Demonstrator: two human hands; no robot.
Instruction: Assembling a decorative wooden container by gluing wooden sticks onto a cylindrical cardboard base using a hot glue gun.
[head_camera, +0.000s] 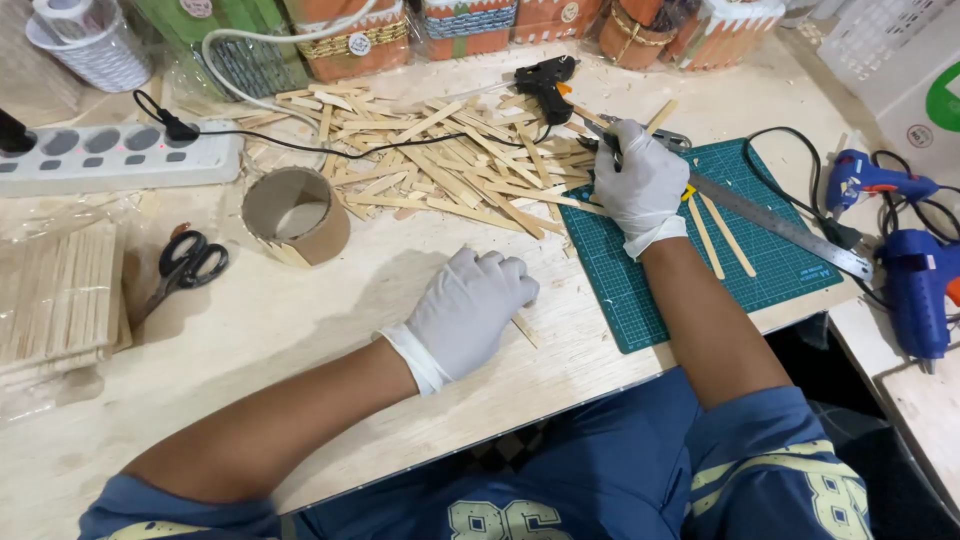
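White gloves, blue numbered jersey, seemingly.

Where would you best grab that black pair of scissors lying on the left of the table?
Probably by the black handle loops of the scissors, coming straight down from above. They lie flat on the wooden table, loops nearer the cardboard ring, blades pointing away toward the stick stack.

1. Bare surface lies open between the cardboard ring and the left hand.
2. A loose pile of wooden sticks blocks the middle rear.
3. Black glue gun and its cord stand behind the pile.
4. Steel ruler crosses the green cutting mat diagonally, beside the right hand.
5. Scissors and stacked sticks crowd the left edge.
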